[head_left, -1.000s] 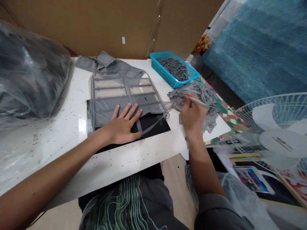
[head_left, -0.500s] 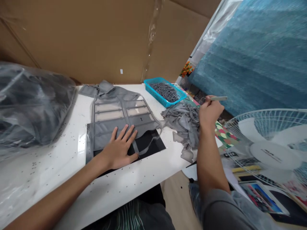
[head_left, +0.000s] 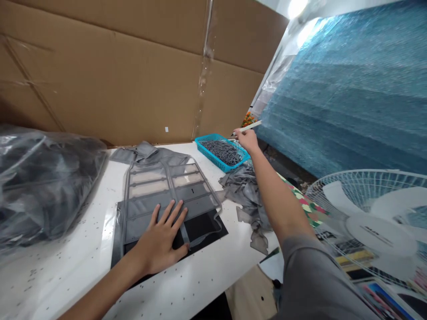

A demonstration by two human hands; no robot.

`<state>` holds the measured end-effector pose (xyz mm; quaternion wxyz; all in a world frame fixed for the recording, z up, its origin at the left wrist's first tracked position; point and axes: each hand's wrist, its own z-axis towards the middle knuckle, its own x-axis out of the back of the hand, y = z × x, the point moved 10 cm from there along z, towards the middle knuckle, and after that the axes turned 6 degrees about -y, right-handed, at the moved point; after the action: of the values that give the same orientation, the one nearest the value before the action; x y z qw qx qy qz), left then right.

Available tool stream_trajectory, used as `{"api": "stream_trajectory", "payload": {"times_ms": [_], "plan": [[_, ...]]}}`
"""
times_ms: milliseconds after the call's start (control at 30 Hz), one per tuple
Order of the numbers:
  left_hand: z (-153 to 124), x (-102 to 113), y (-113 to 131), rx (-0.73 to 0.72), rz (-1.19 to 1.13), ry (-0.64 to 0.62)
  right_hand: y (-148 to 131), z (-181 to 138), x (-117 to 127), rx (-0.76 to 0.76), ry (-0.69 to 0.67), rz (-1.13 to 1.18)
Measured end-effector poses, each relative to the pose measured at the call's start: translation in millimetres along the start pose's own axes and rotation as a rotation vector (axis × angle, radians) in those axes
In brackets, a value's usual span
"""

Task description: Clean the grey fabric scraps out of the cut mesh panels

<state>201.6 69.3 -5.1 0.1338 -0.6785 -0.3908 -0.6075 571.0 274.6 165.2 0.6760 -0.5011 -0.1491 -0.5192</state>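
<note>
My left hand [head_left: 160, 242] lies flat with fingers spread on a grey sheer fabric piece [head_left: 153, 200] with ribbed window-like panels and piped edges. Under the lower part of that piece is a black sheet [head_left: 203, 229] on the white table. My right hand [head_left: 247, 138] is raised at the basket's far right side. Its fingers are closed around a slim white pen-like tool [head_left: 251, 126] with a small dark tip pointing left. Beneath my right forearm lies a heap of grey fabric scraps [head_left: 248, 189].
A turquoise basket [head_left: 216, 161] holds many short grey strips. Dark goods in a clear plastic bag [head_left: 43, 186] fill the left side. Cardboard [head_left: 133, 89] stands behind the white table [head_left: 187, 284]. A caged fan [head_left: 373, 231] is close on the right.
My right hand has moved forward and left, from over the scraps to beside the basket, with the white tool turned. My left hand stays on the fabric. The view has tilted up.
</note>
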Motion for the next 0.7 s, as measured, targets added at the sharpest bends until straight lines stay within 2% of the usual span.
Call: {"api": "stream_trajectory", "payload": {"times_ms": [167, 300, 367, 433, 533, 600, 700], "plan": [[0, -2, 3, -0.015, -0.013, 0.017, -10, -10, 3, -0.03, -0.051, -0.064], [-1, 5, -2, -0.03, -0.063, -0.001, -19, -42, 3, -0.054, -0.121, -0.079], [1, 12, -13, -0.047, -0.133, -0.024, -32, -73, -14, -0.024, -0.234, -0.006], [4, 20, -30, -0.043, -0.209, -0.006, -58, -118, -47, 0.061, -0.424, 0.219], [8, 37, -55, -0.012, -0.213, 0.156, -105, -198, -97, 0.181, -0.71, 0.486], [10, 38, -60, 0.004, -0.12, 0.221, -128, -239, -115, 0.251, -0.773, 0.528], [13, 27, -55, 0.043, 0.036, 0.194, -145, -269, -120, 0.348, -0.791, 0.524]]}}
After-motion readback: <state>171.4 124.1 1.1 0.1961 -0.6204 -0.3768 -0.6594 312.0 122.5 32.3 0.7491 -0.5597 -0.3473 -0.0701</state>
